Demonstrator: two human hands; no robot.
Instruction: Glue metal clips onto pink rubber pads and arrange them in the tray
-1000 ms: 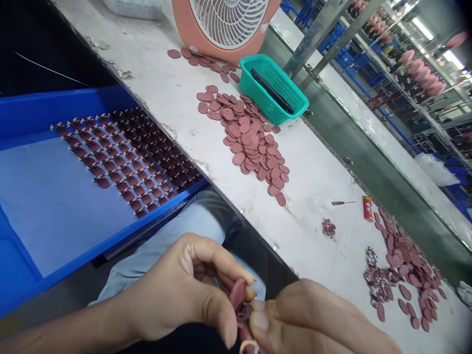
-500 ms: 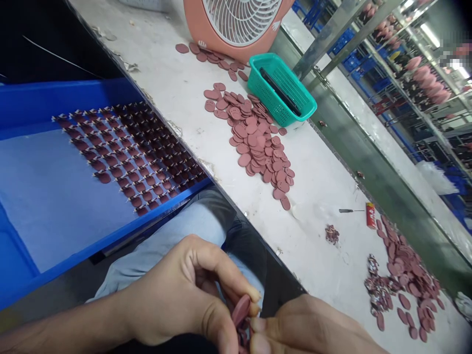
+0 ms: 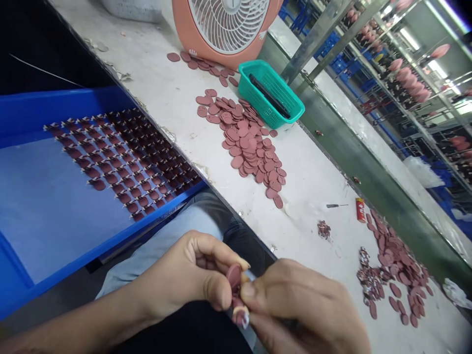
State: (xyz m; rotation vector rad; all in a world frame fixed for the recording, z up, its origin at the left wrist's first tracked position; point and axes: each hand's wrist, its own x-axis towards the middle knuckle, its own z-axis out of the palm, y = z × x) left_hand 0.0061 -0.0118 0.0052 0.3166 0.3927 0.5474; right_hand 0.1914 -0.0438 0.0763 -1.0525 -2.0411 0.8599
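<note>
My left hand (image 3: 191, 278) pinches a reddish-brown oval disc (image 3: 233, 276) between thumb and fingers, above my lap. Against it, my right hand (image 3: 304, 300) is closed, its thumb and fingers on a small reddish-brown part (image 3: 240, 313) with a pale, shiny end. The two pieces meet between my fingertips; how they join is hidden. To the left, a blue tray (image 3: 22, 115) holds rows of small assembled pieces (image 3: 110, 162), each a dark red oval with a pale-tipped top. On the worktable lies a pile of loose oval discs (image 3: 247, 137).
An orange fan (image 3: 177, 29) and a green basket (image 3: 271, 115) with a black object stand at the back of the worktable (image 3: 206, 147). At right lie a small screwdriver-like tool (image 3: 332, 205), a red packet (image 3: 360, 210), small shiny parts (image 3: 368, 280) and more discs (image 3: 394, 250).
Both hands have risen slightly in view, still together at the disc. The small part with the pale end now shows more clearly below it. The camera view has shifted a little.
</note>
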